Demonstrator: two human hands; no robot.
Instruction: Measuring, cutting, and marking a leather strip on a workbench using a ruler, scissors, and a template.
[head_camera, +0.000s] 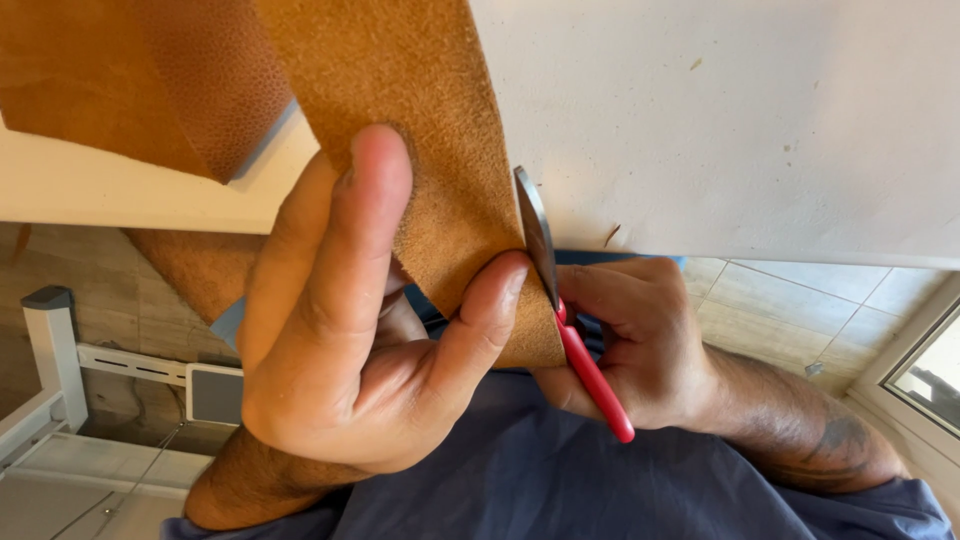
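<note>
A strip of tan suede leather hangs off the edge of a white table toward my lap. My left hand pinches the strip between thumb and fingers, holding it taut near its lower end. My right hand grips scissors with red handles. Their dark metal blades stand along the strip's right edge, touching the leather. Whether the blades are parted is not visible.
More of the tan leather, grain side up, lies folded on the table at the top left. A white table leg and frame stand at the lower left over a wood-look floor. Tiled floor and a window frame lie at the right.
</note>
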